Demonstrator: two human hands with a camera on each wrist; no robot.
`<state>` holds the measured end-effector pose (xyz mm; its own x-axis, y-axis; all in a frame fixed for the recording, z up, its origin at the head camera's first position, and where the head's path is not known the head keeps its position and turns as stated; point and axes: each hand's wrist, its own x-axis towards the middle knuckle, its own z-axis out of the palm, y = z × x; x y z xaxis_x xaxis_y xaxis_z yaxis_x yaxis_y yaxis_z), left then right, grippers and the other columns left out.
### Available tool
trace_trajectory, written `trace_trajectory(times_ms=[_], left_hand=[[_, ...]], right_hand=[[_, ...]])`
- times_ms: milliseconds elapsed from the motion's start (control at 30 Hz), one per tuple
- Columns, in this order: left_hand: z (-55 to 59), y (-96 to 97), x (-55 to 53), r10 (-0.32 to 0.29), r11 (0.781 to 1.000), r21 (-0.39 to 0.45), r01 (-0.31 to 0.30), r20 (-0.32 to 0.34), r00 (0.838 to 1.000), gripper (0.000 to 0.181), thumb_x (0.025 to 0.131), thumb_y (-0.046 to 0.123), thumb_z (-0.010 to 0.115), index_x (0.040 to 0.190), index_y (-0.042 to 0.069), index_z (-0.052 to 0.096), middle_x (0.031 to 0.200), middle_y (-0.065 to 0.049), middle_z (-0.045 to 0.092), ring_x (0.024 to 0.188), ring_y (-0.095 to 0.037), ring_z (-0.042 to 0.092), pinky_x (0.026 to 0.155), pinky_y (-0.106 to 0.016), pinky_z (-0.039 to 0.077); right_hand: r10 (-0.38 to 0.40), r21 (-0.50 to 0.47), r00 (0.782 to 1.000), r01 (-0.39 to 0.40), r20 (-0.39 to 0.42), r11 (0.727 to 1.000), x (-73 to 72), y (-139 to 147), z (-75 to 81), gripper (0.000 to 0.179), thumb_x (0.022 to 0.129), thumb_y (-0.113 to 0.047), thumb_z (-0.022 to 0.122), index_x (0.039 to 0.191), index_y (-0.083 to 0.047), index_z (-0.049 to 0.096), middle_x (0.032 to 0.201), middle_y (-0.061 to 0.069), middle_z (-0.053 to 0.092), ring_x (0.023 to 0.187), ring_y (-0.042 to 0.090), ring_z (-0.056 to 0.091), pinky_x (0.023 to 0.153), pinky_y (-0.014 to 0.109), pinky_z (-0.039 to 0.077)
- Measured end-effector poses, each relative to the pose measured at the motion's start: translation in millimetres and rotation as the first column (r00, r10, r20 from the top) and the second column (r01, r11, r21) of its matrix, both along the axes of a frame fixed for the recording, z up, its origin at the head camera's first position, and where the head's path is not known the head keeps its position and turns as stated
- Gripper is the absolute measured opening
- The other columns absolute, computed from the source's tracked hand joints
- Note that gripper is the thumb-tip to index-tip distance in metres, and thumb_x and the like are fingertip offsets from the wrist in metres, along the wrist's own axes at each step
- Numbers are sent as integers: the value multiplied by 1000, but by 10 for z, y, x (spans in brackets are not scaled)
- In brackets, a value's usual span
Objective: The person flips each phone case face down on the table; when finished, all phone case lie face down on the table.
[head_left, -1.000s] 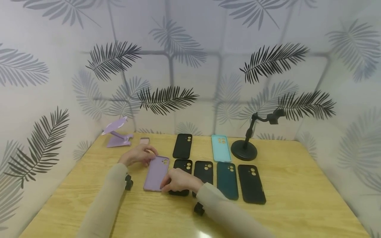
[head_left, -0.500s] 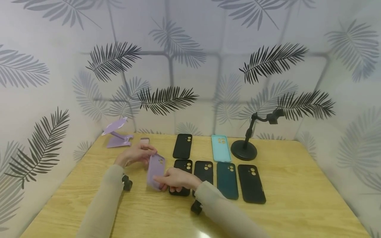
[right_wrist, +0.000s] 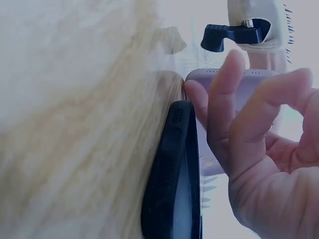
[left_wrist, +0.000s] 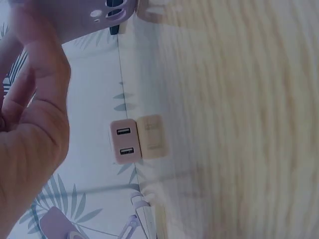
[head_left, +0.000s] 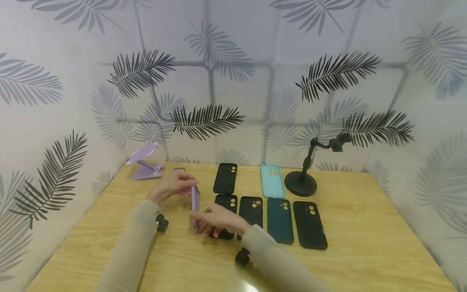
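A lilac phone case (head_left: 196,198) stands tipped up on its long edge, seen almost edge-on in the head view. My left hand (head_left: 176,186) pinches its far end from above. At the near end, my right hand (head_left: 220,217) holds it between thumb and fingers. The left wrist view shows the camera-hole corner of the lilac case (left_wrist: 82,17) by the left fingers. In the right wrist view, the lilac case (right_wrist: 244,89) lies behind the right fingers, with a black phone case (right_wrist: 169,169) flat on the table close by.
Black phone cases (head_left: 224,179), a dark teal one (head_left: 280,221) and a light turquoise one (head_left: 272,181) lie on the wooden table (head_left: 368,243). A black stand (head_left: 300,183) is at back right. A lilac stand (head_left: 146,172) and a pink two-port USB charger (left_wrist: 125,142) sit back left.
The lilac case, flat on the table a second ago, has been lifted at its left side and turned up on edge. Both hands have shifted slightly, the left one up and right.
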<state>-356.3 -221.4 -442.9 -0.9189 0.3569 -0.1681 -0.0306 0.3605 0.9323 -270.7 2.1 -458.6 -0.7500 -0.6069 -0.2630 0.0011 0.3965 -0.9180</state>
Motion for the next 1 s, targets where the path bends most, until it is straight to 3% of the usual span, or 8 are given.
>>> trace_trajectory(times_ms=[167, 367, 500, 700, 833, 1000], left_hand=[[-45, 34, 1, -63, 998, 29, 61, 50, 997, 46, 99, 31, 59, 131, -2, 56, 105, -14, 67, 88, -21, 67, 81, -41, 59], [-115, -11, -21, -191, 982, 6, 191, 101, 976, 53, 103, 37, 50, 143, 3, 47, 139, -22, 52, 118, -32, 60, 93, -45, 55], [-138, -40, -20, -195, 979, -26, 200, 135, 972, 55, 101, 35, 54, 147, 6, 42, 148, -22, 43, 129, -35, 52, 98, -44, 52], [-120, -79, 3, -207, 975, -52, 215, 128, 970, 67, 96, 26, 64, 151, 3, 33, 153, -26, 34, 133, -39, 46, 99, -46, 52], [-109, -87, 7, -203, 974, -73, 213, 116, 972, 65, 92, 25, 70, 147, 3, 41, 148, -25, 41, 127, -34, 51, 95, -44, 54], [-108, -85, -5, -190, 971, -129, 202, 94, 977, 57, 90, 20, 73, 139, 2, 50, 140, -24, 50, 117, -28, 58, 87, -39, 57]], right_hand=[[-29, -117, 1000, 29, -1, 993, 12, 33, 20, 41, 95, -41, 63, 110, -4, 72, 80, 13, 74, 63, 19, 68, 42, 23, 50], [-49, -198, 999, 44, -22, 979, 34, 69, 59, 32, 96, -23, 65, 116, 2, 68, 88, 14, 75, 75, 26, 73, 47, 25, 55], [-62, -211, 998, 59, -10, 976, 41, 94, 70, 31, 96, -16, 64, 123, 0, 65, 96, 14, 75, 80, 26, 73, 51, 27, 57], [-106, -194, 994, 108, 21, 975, 48, 101, 72, 44, 95, -12, 65, 138, -4, 55, 94, 14, 75, 82, 33, 72, 54, 30, 59], [-135, -218, 989, 144, 59, 965, 60, 97, 70, 62, 94, -11, 67, 149, -12, 40, 91, 16, 73, 78, 32, 72, 56, 34, 60], [-155, -241, 984, 172, 87, 955, 77, 100, 45, 65, 92, -8, 69, 149, -15, 38, 90, 16, 72, 77, 32, 73, 57, 36, 60]])
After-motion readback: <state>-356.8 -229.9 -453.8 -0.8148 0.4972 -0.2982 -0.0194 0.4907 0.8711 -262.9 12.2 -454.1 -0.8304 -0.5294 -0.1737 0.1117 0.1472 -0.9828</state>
